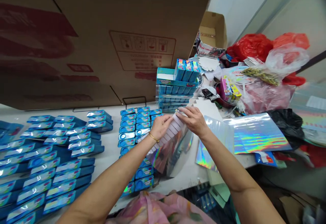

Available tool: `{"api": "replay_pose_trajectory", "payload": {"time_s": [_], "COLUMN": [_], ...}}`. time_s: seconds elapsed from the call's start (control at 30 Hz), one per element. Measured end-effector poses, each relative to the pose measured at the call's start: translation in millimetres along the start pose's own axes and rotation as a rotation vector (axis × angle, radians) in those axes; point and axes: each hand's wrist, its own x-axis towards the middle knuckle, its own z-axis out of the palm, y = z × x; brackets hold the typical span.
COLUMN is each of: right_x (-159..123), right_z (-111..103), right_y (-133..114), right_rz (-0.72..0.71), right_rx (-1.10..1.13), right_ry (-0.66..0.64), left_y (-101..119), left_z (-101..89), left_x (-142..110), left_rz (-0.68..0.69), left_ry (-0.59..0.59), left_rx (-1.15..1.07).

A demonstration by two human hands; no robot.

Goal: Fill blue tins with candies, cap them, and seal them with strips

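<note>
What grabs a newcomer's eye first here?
Rows of blue packets cover the table's left side, under a huge cardboard carton. At centre, the left hand and right hand hold a notched white card. Rainbow holographic sheets lie right, red bags behind them.

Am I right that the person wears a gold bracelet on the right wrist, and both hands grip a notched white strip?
Not quite: the head view shows the gold bracelet on the left wrist, not the right. The rest stands: the left hand and right hand both grip the notched white strip.
</note>
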Motion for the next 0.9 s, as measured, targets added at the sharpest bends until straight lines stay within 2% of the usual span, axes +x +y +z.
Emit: {"api": "replay_pose_trajectory", "payload": {"time_s": [0.07,0.2,0.33,0.43,0.6,0.73,0.8,0.9], "right_x": [-8,-12,-5,-5,-17,-28,-35,-45], "right_z": [1,-8,-20,-23,-28,-36,-39,-39], "right_y": [-1,-8,-9,-8,-15,-21,-23,-23], "right_rz": [-0.001,0.094,0.057,0.031,0.017,-0.086,-0.121,-0.083], "right_rx": [0.035,0.135,0.256,0.322,0.179,0.006,-0.006,0.024], "right_ry": [0.026,0.09,0.054,0.111,0.14,0.103,0.092,0.07], "left_y": [2,6,10,14,20,21,21,23], "left_z": [-1.6,-2.2,0.9,2.8,5.5,9.8,11.7,12.7], "left_x": [-1,-4,-12,-18,-26,-30,-32,-34], "left_rz": [0.001,0.016,0.076,0.091,0.132,0.124,0.107,0.092], "left_ry": [-0.01,-0.054,-0.091,-0.086,-0.08,-0.067,-0.061,-0.082], "left_rx": [-0.021,-0.001,-0.016,-0.044,-0.011,-0.079,-0.123,-0.165]}}
